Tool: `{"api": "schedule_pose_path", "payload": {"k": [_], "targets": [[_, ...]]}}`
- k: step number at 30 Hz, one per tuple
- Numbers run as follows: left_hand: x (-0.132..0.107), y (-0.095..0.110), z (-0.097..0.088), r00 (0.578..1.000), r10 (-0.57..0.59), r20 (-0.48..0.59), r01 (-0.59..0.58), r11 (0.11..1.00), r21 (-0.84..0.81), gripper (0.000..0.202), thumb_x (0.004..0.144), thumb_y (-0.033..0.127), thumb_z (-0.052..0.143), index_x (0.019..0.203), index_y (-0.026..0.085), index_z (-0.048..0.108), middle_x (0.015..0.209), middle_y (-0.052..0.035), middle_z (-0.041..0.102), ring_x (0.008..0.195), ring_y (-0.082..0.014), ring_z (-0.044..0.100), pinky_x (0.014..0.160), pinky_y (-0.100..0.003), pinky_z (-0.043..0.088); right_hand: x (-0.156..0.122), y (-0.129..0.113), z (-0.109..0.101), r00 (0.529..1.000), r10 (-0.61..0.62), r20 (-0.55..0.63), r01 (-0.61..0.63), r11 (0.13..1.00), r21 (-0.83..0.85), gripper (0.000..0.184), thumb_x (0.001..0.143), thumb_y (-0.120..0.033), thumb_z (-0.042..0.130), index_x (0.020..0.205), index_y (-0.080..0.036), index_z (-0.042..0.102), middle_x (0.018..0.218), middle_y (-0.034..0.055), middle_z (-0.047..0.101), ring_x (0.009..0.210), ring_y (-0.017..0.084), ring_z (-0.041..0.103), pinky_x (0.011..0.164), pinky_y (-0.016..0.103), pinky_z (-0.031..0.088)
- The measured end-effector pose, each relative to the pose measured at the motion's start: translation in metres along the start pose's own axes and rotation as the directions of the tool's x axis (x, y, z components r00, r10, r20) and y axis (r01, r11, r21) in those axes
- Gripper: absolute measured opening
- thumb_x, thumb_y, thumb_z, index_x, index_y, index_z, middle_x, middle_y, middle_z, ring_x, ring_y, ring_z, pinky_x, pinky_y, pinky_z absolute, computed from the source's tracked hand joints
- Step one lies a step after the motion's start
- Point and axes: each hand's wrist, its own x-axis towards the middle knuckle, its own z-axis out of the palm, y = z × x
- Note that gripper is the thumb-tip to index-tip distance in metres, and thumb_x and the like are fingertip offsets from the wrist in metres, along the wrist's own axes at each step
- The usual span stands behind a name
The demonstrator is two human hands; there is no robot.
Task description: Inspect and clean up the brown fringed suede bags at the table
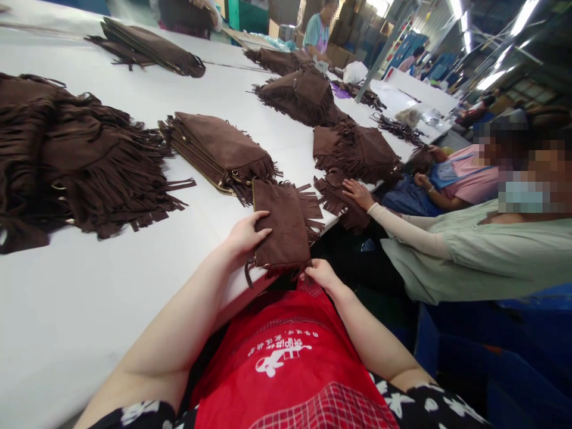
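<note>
Head view: here's the bag [282, 223], brown, mid-frame, lying at the table's [179, 274] near edge with its lower end reaching the red apron [286, 333]. Its long axis runs up and down the frame, leaning slightly. The gold zip [253, 193] follows the upper left side, the fringe [314, 208] points right, and a tab [248, 275] dangles at lower left.

Left hand [245, 237]: two digits flat on the bag's face, at its left side; the others are out of sight, so I can't tell if it grips or merely presses. Right hand [323, 275]: fingertips pinched together at the lower right corner, though exactly what's between them is hard to make out. The bag's underside? Hidden.

Just above, a second bag [218, 137] slants down to the right. Over at left, a fringed heap [84, 155] is cut off by the frame. On the right, a co-worker's hand [358, 195] spreads over more brown pieces, partly covered.
</note>
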Motion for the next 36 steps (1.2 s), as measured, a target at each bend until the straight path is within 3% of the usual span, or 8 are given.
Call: {"api": "schedule_pose_path", "payload": {"k": [5, 8, 10, 12, 14, 19, 29, 36], "targets": [[-0.001, 0.002, -0.001, 1.0, -0.004, -0.006, 0.005, 1.0, 0.022, 0.055, 0.08, 0.037, 0.065, 0.133, 0.027, 0.054, 0.123, -0.0044, 0.066, 0.111, -0.022, 0.062, 0.099, -0.034, 0.049, -0.004, 0.041, 0.011, 0.99, 0.141, 0.009, -0.14, 0.988, -0.059, 0.005, 0.061, -0.012, 0.062, 0.058, -0.015, 0.064, 0.05, 0.0049, 0.067, 0.046, 0.017, 0.063, 0.054, 0.028, 0.054], [-0.001, 0.002, -0.001, 1.0, -0.004, -0.008, 0.004, 1.0, 0.029, 0.056, 0.08, 0.036, 0.065, 0.134, 0.027, 0.053, 0.124, -0.004, 0.065, 0.112, -0.022, 0.062, 0.1, -0.033, 0.048, -0.008, 0.047, 0.005, 0.991, 0.136, -0.02, -0.137, 0.989, -0.058, 0.007, 0.06, -0.011, 0.061, 0.064, -0.015, 0.066, 0.056, 0.0049, 0.069, 0.054, 0.019, 0.067, 0.063, 0.033, 0.056], [-0.001, 0.003, -0.002, 1.0, -0.008, -0.003, 0.008, 0.999, 0.047, 0.059, 0.081, 0.036, 0.064, 0.137, 0.028, 0.05, 0.126, -0.004, 0.064, 0.112, -0.0223, 0.061, 0.1, -0.033, 0.048, -0.007, 0.037, -0.004, 0.995, 0.054, -0.083, -0.055, 0.999, -0.001, 0.022, 0.06, -0.012, 0.06, 0.079, -0.018, 0.068, 0.075, 0.0038, 0.075, 0.076, 0.019, 0.071, 0.081, 0.033, 0.056], [-0.001, 0.003, -0.002, 1.0, -0.004, -0.002, 0.005, 0.997, 0.076, 0.063, 0.081, 0.037, 0.064, 0.141, 0.028, 0.046, 0.128, -0.0047, 0.063, 0.114, -0.0234, 0.061, 0.101, -0.035, 0.047, -0.007, 0.018, -0.013, 0.988, -0.091, -0.125, 0.104, 0.989, 0.107, 0.036, 0.061, -0.014, 0.06, 0.095, -0.021, 0.069, 0.096, 0.0025, 0.075, 0.097, 0.018, 0.068, 0.095, 0.033, 0.05], [-0.001, 0.003, -0.002, 1.0, 0.004, -0.006, -0.003, 0.996, 0.088, 0.064, 0.082, 0.037, 0.063, 0.142, 0.027, 0.044, 0.129, -0.0055, 0.062, 0.115, -0.024, 0.06, 0.101, -0.035, 0.047, -0.009, -0.003, -0.018, 0.974, -0.204, -0.102, 0.222, 0.953, 0.207, 0.038, 0.063, -0.019, 0.062, 0.1, -0.022, 0.069, 0.104, 0.003, 0.074, 0.103, 0.02, 0.067, 0.098, 0.035, 0.048], [0.0, 0.0, -0.001, 1.0, 0.02, -0.016, -0.019, 0.999, 0.037, 0.062, 0.082, 0.037, 0.063, 0.14, 0.025, 0.046, 0.128, -0.0064, 0.063, 0.114, -0.0232, 0.061, 0.101, -0.035, 0.047, -0.013, -0.027, -0.009, 0.98, -0.193, 0.04, 0.184, 0.969, 0.165, 0.017, 0.066, -0.027, 0.066, 0.078, -0.017, 0.073, 0.079, 0.0041, 0.076, 0.074, 0.021, 0.07, 0.079, 0.034, 0.055], [0.0, -0.002, 0.002, 1.0, -0.001, -0.01, 0.002, 1.0, 0.025, 0.062, 0.08, 0.037, 0.065, 0.139, 0.029, 0.047, 0.126, -0.0045, 0.064, 0.111, -0.0224, 0.062, 0.1, -0.035, 0.048, 0.008, 0.044, -0.007, 0.994, 0.093, -0.048, -0.097, 0.993, -0.069, 0.014, 0.071, -0.027, 0.065, 0.063, -0.016, 0.065, 0.053, 0.0037, 0.068, 0.05, 0.015, 0.066, 0.058, 0.026, 0.055], [0.002, -0.004, 0.001, 1.0, 0.019, -0.022, -0.018, 0.999, 0.034, 0.06, 0.08, 0.035, 0.064, 0.138, 0.028, 0.048, 0.127, -0.0053, 0.064, 0.112, -0.0228, 0.062, 0.101, -0.036, 0.048, 0.01, 0.047, -0.036, 0.992, 0.092, -0.082, -0.107, 0.975, -0.195, 0.013, 0.059, -0.013, 0.073, 0.053, -0.019, 0.063, 0.047, 0.0007, 0.064, 0.051, 0.017, 0.065, 0.058, 0.025, 0.052]]}}
